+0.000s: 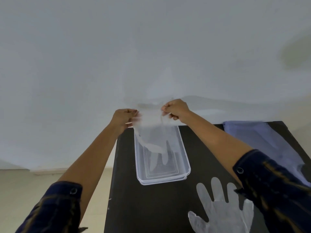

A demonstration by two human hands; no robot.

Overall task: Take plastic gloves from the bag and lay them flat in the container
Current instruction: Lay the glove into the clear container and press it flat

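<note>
A clear plastic glove (154, 138) hangs stretched between my two hands, cuff up and fingers pointing down into the clear rectangular container (185, 158) on the black table. My left hand (124, 117) pinches the cuff's left corner. My right hand (175, 109) pinches its right corner. Both hands are above the container's far end. The glove's fingertips reach the container's floor. A second clear glove (220, 211) lies flat on the table near me, fingers pointing away. The pale blue plastic bag (262, 140) lies at the right, partly hidden by my right arm.
The black table (126, 190) is narrow; its left edge drops to a beige floor and its far edge meets a white wall. My dark blue sleeves cover both forearms near the camera.
</note>
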